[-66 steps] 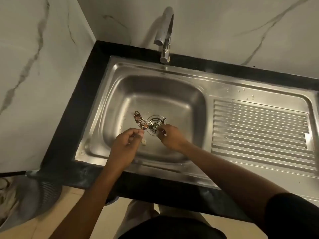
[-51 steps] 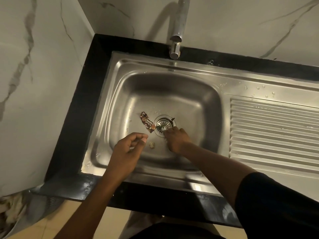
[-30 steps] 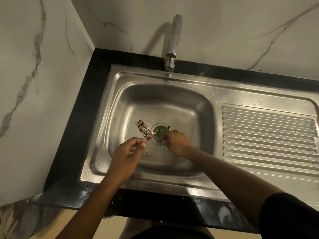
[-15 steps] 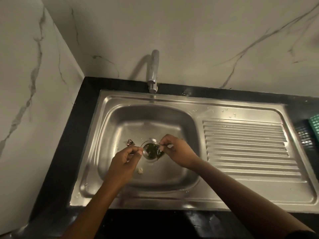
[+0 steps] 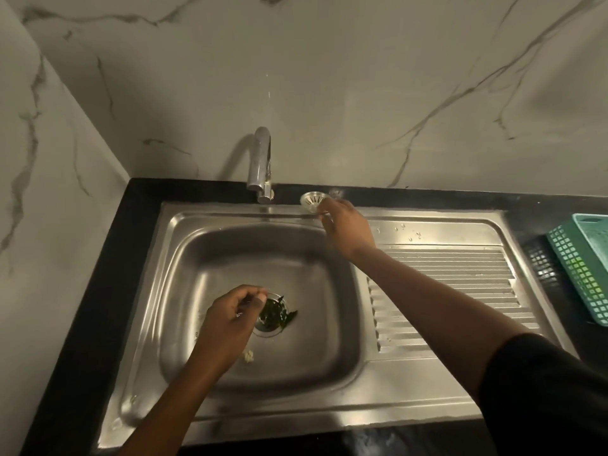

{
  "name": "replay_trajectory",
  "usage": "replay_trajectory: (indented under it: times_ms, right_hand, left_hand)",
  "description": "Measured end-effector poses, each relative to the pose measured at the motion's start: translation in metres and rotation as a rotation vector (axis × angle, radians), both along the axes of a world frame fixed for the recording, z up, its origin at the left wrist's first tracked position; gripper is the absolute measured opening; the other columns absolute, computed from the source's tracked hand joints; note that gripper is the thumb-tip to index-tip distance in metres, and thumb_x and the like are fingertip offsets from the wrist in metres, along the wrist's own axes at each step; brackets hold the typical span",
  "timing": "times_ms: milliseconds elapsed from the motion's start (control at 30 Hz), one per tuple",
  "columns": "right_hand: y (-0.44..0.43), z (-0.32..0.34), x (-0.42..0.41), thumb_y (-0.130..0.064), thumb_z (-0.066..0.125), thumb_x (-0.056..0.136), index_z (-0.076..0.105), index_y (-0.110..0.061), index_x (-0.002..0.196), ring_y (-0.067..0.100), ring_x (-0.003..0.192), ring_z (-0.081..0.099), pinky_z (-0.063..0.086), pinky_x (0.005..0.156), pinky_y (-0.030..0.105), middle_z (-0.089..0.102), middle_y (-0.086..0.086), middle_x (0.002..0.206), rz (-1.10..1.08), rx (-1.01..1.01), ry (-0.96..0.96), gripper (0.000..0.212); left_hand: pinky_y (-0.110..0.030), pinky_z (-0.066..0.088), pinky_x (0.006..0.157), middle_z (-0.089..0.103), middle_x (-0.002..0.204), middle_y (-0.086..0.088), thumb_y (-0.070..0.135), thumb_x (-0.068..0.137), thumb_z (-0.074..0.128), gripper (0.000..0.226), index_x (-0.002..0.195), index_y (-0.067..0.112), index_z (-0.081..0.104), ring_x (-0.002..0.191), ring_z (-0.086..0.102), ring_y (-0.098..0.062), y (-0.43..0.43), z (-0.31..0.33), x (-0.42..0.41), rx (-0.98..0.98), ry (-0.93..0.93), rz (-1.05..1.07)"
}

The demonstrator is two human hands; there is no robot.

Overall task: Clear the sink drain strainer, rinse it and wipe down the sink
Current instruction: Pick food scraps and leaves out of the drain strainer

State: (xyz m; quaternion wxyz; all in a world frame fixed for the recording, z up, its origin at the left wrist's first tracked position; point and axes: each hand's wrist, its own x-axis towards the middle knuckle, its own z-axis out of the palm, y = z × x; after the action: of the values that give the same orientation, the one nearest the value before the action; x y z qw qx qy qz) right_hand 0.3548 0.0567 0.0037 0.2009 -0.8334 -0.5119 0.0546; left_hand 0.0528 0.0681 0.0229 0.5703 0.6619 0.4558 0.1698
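My right hand [image 5: 345,225] pinches the round metal strainer [image 5: 313,199] by its edge and holds it at the sink's back rim, just right of the faucet [image 5: 261,162]. The open drain [image 5: 274,314] in the steel sink [image 5: 230,212] holds dark green leaf scraps. Over the drain's left edge, my left hand [image 5: 230,320] has its fingers curled, and thumb and fingertips pinch a small shiny scrap. The brown wrapper is hidden under that hand.
A pale food bit [image 5: 249,356] lies on the basin floor near my left wrist. The ribbed drainboard [image 5: 444,291] runs to the right. A teal basket [image 5: 582,264] stands on the black counter [image 5: 108,291] at far right. Marble walls close off the back and left.
My right hand lifted the strainer out of the drain and carried it up to the back rim, uncovering green leaf scraps. My left hand stayed pinched beside the drain. The view tilted up.
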Motion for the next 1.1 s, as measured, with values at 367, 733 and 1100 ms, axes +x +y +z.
replay_trajectory:
  times_ms: [367, 733, 1100]
  right_hand:
    - [0.029, -0.020, 0.020, -0.019, 0.065, 0.095, 0.064, -0.017, 0.121, 0.035, 0.109, 0.063, 0.053, 0.087, 0.037, 0.065, 0.013, 0.128, -0.110, -0.104, -0.072, 0.027]
    - [0.026, -0.030, 0.029, -0.022, 0.063, 0.090, 0.067, -0.022, 0.112, 0.029, 0.121, 0.059, 0.051, 0.093, 0.037, 0.069, 0.006, 0.127, -0.040, -0.122, -0.144, 0.023]
    - [-0.024, -0.055, -0.055, -0.020, 0.054, 0.096, 0.068, -0.018, 0.119, 0.020, 0.111, 0.059, 0.052, 0.090, 0.035, 0.066, -0.001, 0.125, 0.381, 0.033, -0.117, 0.027]
  left_hand:
    - [-0.047, 0.061, 0.092, 0.078, 0.095, 0.012, 0.020, 0.101, 0.063, 0.019, 0.099, 0.032, 0.077, 0.091, 0.074, -0.012, 0.008, -0.011, -0.014, -0.031, 0.035, 0.063]
    - [-0.051, 0.061, 0.092, 0.078, 0.095, 0.008, 0.021, 0.103, 0.061, 0.019, 0.098, 0.030, 0.077, 0.090, 0.074, -0.013, 0.014, -0.019, -0.015, -0.069, 0.034, 0.094]
    - [-0.050, 0.060, 0.094, 0.079, 0.094, 0.011, 0.024, 0.103, 0.062, 0.016, 0.099, 0.030, 0.077, 0.088, 0.074, -0.006, 0.015, -0.023, -0.024, -0.094, 0.028, 0.100]
